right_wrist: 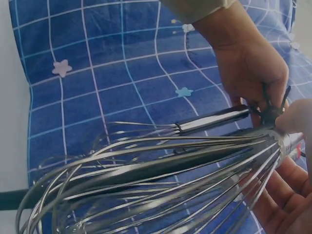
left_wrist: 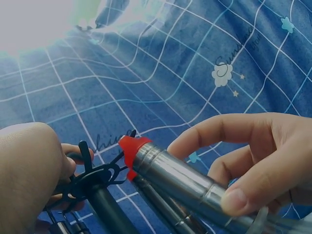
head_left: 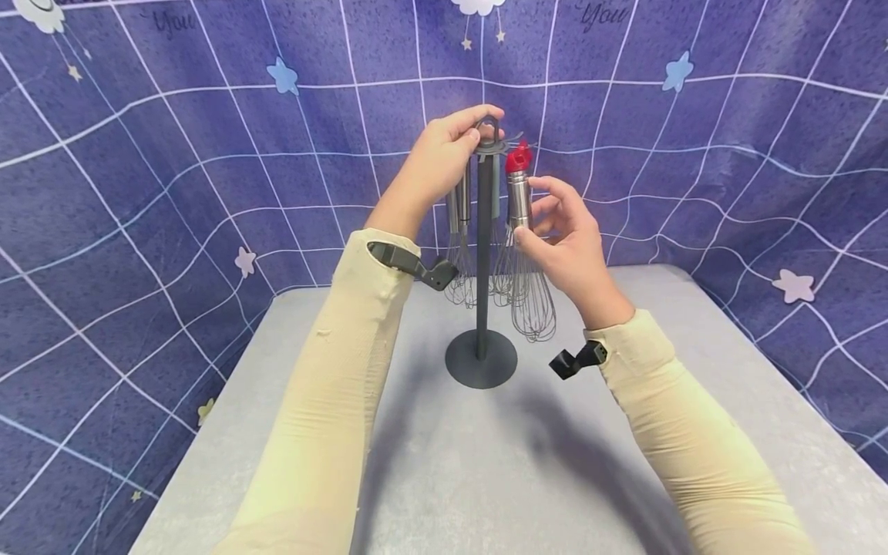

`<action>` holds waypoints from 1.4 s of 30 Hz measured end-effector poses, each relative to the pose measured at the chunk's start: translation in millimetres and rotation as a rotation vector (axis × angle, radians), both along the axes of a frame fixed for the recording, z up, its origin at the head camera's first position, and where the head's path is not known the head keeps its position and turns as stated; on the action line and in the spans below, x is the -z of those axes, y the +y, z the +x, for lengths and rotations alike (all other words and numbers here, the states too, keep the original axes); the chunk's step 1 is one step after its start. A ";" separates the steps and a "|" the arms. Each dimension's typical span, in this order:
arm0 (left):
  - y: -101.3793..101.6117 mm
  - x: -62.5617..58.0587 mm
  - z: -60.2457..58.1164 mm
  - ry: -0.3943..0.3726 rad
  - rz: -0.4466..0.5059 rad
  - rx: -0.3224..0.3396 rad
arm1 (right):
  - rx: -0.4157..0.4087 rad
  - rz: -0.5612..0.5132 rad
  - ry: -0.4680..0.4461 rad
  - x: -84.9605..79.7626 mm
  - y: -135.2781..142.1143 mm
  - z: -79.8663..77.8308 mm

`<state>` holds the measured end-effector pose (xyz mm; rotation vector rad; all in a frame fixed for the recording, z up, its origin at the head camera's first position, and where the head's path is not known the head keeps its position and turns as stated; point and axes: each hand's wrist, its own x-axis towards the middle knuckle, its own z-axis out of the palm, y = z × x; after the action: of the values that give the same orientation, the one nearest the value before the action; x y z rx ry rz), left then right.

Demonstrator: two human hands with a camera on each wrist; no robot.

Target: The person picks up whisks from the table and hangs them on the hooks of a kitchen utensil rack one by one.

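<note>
A dark metal rack (head_left: 483,254) with a round base (head_left: 481,359) stands upright on the table. My left hand (head_left: 442,160) grips its top, thumb and fingers about the loop there. To the right of the pole, my right hand (head_left: 565,240) pinches the steel handle of a balloon whisk (head_left: 519,202) between thumb and fingers. The red end (left_wrist: 130,150) of that whisk is up beside the rack's hooks; whether it hangs on one I cannot tell. Its wire loops (right_wrist: 146,171) point downward. Another red-ended whisk (left_wrist: 158,202) hangs behind it, and more whisks (head_left: 459,254) hang left of the pole.
The grey table (head_left: 444,470) spreads out under the rack. A blue gridded cloth (head_left: 333,146) with stars and clouds covers the walls behind and at both sides. Each sleeved wrist carries a small black camera mount (head_left: 409,264).
</note>
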<state>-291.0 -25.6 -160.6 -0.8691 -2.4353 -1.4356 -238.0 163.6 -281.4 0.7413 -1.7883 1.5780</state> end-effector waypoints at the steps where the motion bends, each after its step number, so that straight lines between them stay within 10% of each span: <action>1: 0.1 0.0 -0.2 0.000 0.001 -0.002 | -0.002 -0.004 0.000 0.4 -1.6 0.0; 42: 1.0 -2.3 6.0 0.022 -0.037 -0.028 | 0.036 -0.055 -0.071 45.2 -19.3 4.0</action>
<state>-284.9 -24.6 -158.2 -0.8498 -2.4558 -1.3682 -234.0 144.3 -326.5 0.6318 -1.7906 1.6416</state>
